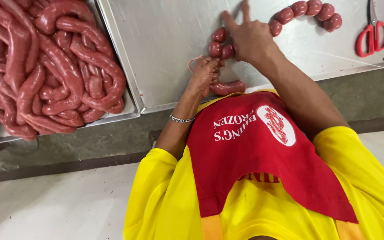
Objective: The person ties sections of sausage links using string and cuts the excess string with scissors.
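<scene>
My left hand (204,74), with a silver bracelet on the wrist, is closed around a reddish sausage chain (220,46) at the near edge of the steel table (170,35). One longer link (228,87) sticks out below that hand. My right hand (247,39) grips the short round links of the same chain from the right, with its thumb and two fingers stretched out over the table. A thin pinkish string end (194,60) curls out beside my left hand.
A curved row of tied round links (308,10) lies at the far right, with red-handled scissors (373,34) and a thin white string (334,55) beside it. A metal tray (130,104) piled with long untied sausage coils (54,66) stands at the left. My red apron (254,155) hangs below.
</scene>
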